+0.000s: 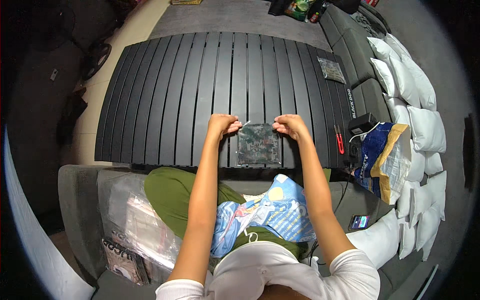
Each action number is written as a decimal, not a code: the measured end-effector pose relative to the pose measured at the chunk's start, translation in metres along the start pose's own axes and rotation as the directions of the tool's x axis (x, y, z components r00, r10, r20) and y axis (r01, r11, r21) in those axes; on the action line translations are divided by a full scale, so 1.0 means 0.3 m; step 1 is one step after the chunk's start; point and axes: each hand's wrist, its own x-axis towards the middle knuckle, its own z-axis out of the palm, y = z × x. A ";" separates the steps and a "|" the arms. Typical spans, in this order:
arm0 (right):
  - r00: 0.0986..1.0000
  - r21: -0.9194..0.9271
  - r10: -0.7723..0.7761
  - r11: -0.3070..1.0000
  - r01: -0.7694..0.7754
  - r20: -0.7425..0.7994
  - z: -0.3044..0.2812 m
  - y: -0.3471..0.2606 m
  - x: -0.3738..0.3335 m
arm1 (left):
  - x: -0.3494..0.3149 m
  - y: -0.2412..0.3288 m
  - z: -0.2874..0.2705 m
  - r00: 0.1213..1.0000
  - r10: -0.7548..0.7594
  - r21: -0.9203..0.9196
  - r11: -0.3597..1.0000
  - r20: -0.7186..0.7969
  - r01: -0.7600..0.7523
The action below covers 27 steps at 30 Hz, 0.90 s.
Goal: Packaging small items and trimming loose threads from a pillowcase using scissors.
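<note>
A flat, clear plastic bag with a dark green and brown patterned piece inside (259, 144) lies at the near edge of the black slatted table (165, 100). My left hand (225, 125) is at its upper left corner, fingers closed in a pinch on the plastic. At the upper right corner my right hand (291, 126) pinches the same bag between thumb and fingers. A small pale strip shows by the left fingertips. What exactly is in the bag cannot be made out.
A similar clear packet (331, 70) lies at the table's far right. Red-handled scissors (339, 140), a black adapter (362, 123) and a blue and yellow sack (382, 155) are on the right. White pillows (425, 127) line the sofa. A phone (359, 222) and plastic-wrapped packages (145, 220) lie beside me.
</note>
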 end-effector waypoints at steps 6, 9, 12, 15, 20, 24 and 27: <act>0.998 0.193 -0.007 0.981 -0.005 0.060 -0.032 0.030 -0.001 | -0.003 -0.019 -0.019 1.000 0.019 -0.085 0.996 0.024 -0.017; 0.997 0.212 -0.007 0.977 -0.009 0.074 -0.020 0.023 -0.018 | -0.010 -0.024 -0.027 0.998 0.053 -0.098 0.994 0.031 -0.049; 0.995 0.200 0.006 0.979 -0.027 0.102 -0.021 0.012 -0.035 | -0.022 -0.027 -0.032 0.996 0.069 -0.085 0.994 0.049 -0.065; 0.992 0.188 0.010 0.982 -0.034 0.125 -0.021 0.008 -0.045 | -0.035 -0.026 -0.034 0.992 0.102 -0.064 0.993 0.071 -0.097; 0.991 0.177 0.004 0.984 -0.028 0.132 -0.030 0.009 -0.054 | -0.064 -0.016 -0.028 0.987 0.135 -0.001 0.991 0.091 -0.135; 0.986 0.151 -0.034 0.988 0.009 0.163 -0.030 0.010 -0.060 | -0.065 -0.016 -0.037 0.977 0.166 0.015 0.985 0.133 -0.169; 0.986 0.063 -0.048 0.997 0.038 0.160 -0.023 0.001 -0.066 | -0.050 -0.021 -0.047 0.966 0.194 0.084 0.974 0.170 -0.211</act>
